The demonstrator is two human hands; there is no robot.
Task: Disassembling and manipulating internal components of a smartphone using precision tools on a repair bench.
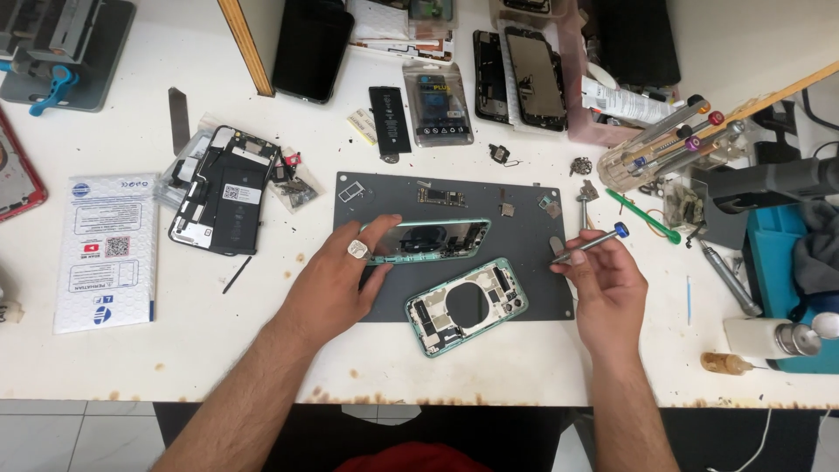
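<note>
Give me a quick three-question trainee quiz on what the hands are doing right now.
1. True or false: the left hand grips a green phone frame tilted on edge.
2. What does the right hand hold? A) a screwdriver B) tweezers C) a battery
3. What lies flat on the grey mat between the hands?

Key: 1 true. 2 A. 3 A second green phone housing, open side up.
</note>
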